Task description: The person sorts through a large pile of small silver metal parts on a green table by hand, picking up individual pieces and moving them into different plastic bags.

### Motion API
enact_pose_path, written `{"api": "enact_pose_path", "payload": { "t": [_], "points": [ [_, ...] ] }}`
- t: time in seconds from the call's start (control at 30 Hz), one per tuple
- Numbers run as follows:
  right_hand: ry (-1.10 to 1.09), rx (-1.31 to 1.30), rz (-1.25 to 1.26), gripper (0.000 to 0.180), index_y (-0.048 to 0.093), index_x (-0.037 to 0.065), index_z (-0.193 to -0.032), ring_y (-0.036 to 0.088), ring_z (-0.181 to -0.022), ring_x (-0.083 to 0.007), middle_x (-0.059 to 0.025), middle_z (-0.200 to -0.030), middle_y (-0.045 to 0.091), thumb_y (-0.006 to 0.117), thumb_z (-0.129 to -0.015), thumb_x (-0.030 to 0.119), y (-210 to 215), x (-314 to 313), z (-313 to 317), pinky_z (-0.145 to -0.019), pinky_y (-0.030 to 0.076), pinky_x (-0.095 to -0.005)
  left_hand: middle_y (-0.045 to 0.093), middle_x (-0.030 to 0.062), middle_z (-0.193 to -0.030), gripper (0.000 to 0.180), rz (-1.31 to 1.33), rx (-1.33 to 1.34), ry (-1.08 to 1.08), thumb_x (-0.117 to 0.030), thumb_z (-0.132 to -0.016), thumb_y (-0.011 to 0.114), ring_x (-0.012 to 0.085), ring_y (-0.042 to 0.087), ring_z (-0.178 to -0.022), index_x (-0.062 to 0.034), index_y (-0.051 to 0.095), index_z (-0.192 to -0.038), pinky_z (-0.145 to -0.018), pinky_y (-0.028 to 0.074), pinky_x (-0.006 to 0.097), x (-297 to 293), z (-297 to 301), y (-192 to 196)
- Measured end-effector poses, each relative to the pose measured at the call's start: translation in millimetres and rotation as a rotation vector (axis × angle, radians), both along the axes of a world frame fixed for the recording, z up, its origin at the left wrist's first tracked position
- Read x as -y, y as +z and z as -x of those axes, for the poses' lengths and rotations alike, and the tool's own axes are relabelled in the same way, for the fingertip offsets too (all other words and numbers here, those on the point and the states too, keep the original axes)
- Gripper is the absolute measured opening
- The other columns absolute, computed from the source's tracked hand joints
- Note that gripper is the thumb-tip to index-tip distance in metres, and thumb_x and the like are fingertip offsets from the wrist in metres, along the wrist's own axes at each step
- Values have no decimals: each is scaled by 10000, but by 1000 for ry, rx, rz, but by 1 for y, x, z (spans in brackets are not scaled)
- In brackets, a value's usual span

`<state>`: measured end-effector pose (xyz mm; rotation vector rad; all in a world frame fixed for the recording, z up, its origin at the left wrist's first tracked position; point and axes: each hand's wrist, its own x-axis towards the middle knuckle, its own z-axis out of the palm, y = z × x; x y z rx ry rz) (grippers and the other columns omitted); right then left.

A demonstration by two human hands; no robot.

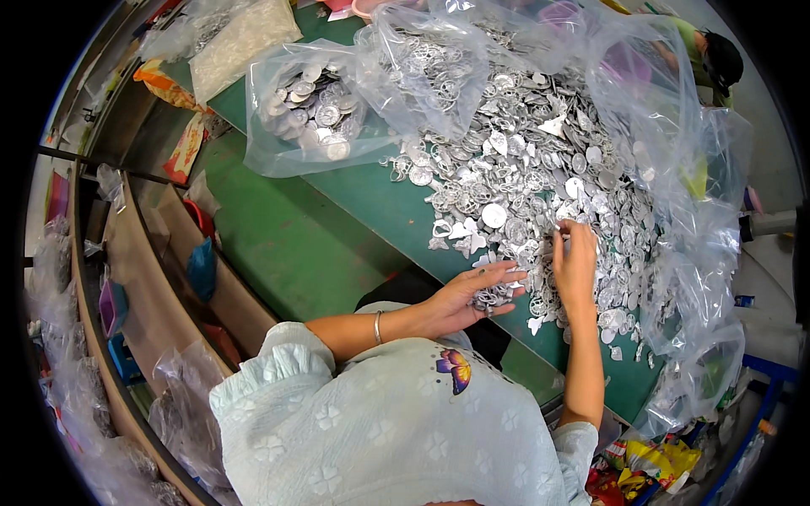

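A large heap of silver-coloured metal charms (523, 160) spreads over the green table (363, 198), with round, leaf-like and openwork shapes among them. Several openwork charms (492, 296) lie in the cupped palm of my left hand (460, 299), held at the table's near edge with its fingers pointing right. My right hand (576, 257) reaches onto the heap, thumb and forefinger bent together at the charms. Whatever sits between those fingertips is too small to make out. A clear plastic bag (274, 139) with round silver discs lies at the far left of the heap.
Another clear bag (422, 63) of charms rests behind the heap, and loose plastic sheeting (675, 253) runs down its right side. Wooden shelving (143, 261) with small bins stands at left. A person in a dark cap (723, 61) is at the far right.
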<state>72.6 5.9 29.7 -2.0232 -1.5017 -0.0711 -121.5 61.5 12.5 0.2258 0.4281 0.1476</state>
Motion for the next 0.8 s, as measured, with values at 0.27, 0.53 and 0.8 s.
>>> {"api": "enact_pose_path", "payload": {
  "t": [0.27,0.53,0.8],
  "points": [
    [289,-154,-23,232,535,13,-875,512,-796,-283,-102,-855,556,646,-671,22,20,24,53,-717,386,-353,567,43,-985,307,61,-10,123,-229,-857,563,199,569,-968,-90,477,-1116,-813,489,330,-2,4,-10],
    [145,-50,-2,138,528,4,-795,489,-720,-307,-118,-730,510,624,-697,21,-13,9,38,-640,395,-375,563,57,-997,232,6,-58,61,-210,-863,555,212,570,-978,-76,498,-1043,-795,496,317,-2,8,-6],
    [66,-597,76,104,574,-13,-825,467,-585,-113,-43,-698,567,603,-763,66,8,18,44,-559,374,-235,556,80,-1045,288,9,-27,112,-238,-870,542,211,569,-975,-66,490,-1095,-807,498,336,-4,2,1]
  ]
}}
